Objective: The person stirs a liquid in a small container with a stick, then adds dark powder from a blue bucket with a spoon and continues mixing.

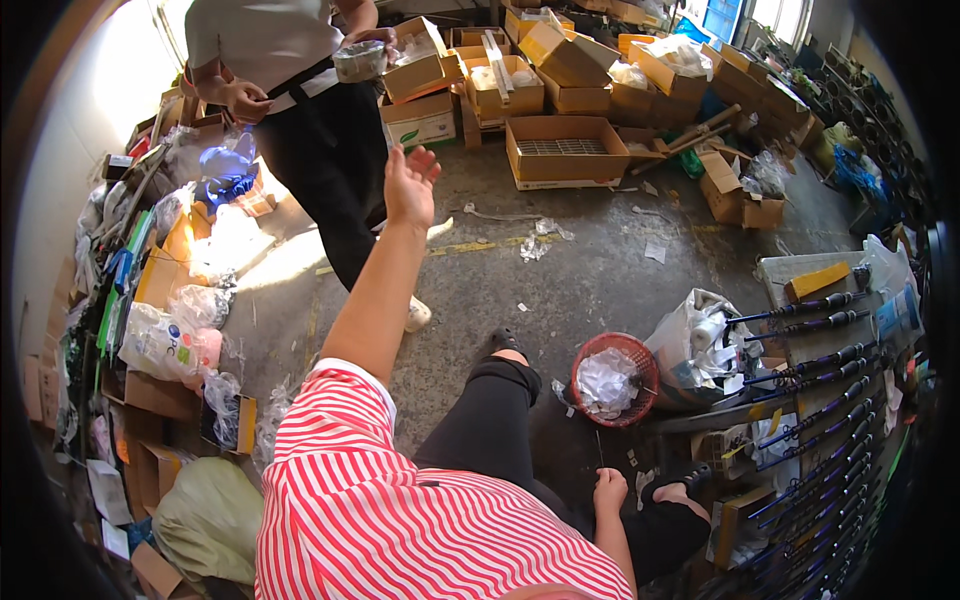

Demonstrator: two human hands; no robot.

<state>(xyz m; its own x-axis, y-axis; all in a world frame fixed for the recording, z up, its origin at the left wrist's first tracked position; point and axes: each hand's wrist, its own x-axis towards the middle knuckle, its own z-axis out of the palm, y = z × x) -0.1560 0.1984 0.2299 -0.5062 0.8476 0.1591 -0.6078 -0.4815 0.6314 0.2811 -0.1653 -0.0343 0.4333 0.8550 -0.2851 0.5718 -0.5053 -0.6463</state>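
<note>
My left arm reaches forward, and my left hand [410, 188] is raised in the air with its fingers apart and slightly curled, holding nothing. It is nearest to a person [275, 60] in a light top and black trousers, who has a clear plastic tub [361, 62] in one hand. Low beside my leg, my right hand [611, 490] is closed around the end of a thin dark stick [600, 450] that points up toward a red basket [642, 395]. White crumpled scraps [606, 382] fill that basket.
Several fishing rods [815, 425] lie in a row at the right, next to a white sack [690, 335]. Cardboard boxes [565, 150] stand along the far side. Bags, boxes and a pale green sack [210, 520] crowd the left. Plastic scraps [540, 240] litter the concrete floor.
</note>
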